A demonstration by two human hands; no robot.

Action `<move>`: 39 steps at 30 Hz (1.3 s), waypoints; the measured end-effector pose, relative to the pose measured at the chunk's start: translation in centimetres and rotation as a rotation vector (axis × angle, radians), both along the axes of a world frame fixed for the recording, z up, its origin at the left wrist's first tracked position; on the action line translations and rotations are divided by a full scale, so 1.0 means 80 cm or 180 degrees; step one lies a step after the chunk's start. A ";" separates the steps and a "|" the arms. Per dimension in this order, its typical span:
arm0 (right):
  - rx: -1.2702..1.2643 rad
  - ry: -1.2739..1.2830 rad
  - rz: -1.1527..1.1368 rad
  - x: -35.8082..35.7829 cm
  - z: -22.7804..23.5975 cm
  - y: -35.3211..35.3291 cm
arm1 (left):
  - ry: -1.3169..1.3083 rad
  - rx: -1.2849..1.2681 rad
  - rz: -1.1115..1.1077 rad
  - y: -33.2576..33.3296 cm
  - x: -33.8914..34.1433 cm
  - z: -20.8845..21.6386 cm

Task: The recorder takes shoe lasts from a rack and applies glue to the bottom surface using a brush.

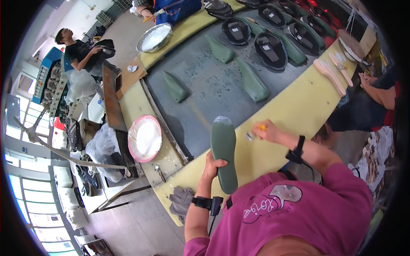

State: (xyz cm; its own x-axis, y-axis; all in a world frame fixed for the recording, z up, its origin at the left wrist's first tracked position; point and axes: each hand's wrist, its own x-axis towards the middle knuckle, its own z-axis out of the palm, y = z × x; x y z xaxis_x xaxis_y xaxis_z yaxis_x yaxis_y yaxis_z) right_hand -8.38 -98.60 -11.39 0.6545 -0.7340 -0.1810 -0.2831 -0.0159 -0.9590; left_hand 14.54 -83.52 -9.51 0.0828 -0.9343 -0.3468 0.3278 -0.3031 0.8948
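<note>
- Head view: left hand [212, 167], fingers clamped on green sole [224, 149]; best held steady.
- Right hand [270, 133], fingers clamped round yellow handle [261, 126], possibly a brush; stroke evenly.

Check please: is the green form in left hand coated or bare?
Mostly bare: the green form shows plain green, with a whitish patch at its far end. Hidden side: cannot tell.

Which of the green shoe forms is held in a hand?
The green form in the left hand, with whitish coating on its far end; the other green forms rest on the grey tabletop.
</note>
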 end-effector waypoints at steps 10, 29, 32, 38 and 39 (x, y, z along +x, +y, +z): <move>-0.0074 -0.0281 -0.0688 -0.032 -0.012 0.029 | -0.0445 0.0465 0.0735 -0.147 0.116 -0.051; -0.1692 -0.0476 0.0425 0.061 0.011 0.064 | -0.4410 0.0112 0.0621 0.078 0.083 -0.077; -0.1924 -0.0502 0.0980 0.096 0.018 0.074 | -0.5064 0.1010 0.1250 0.177 0.099 -0.037; -0.2485 -0.0705 0.1601 0.209 0.010 0.114 | -0.5377 0.2180 0.1592 0.289 0.087 -0.087; -0.2611 -0.0687 0.1719 0.236 0.011 0.120 | -0.5127 0.2172 0.1483 0.297 0.084 -0.099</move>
